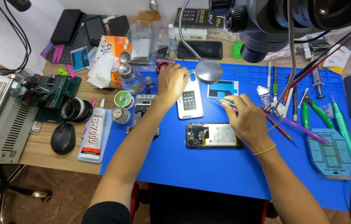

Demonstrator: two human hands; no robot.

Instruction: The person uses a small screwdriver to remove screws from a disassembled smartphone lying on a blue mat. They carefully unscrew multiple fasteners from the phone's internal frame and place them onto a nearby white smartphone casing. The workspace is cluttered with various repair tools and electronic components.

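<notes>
1. My left hand (171,83) rests on the blue mat (208,170), fingers curled together at the top edge of a white phone back cover (190,101); whether they pinch anything, I cannot tell.
2. My right hand (245,118) pinches slim tweezers (221,101) between thumb and fingertips.
3. The opened phone (213,135) lies flat just beside my right hand, below the cover.
</notes>
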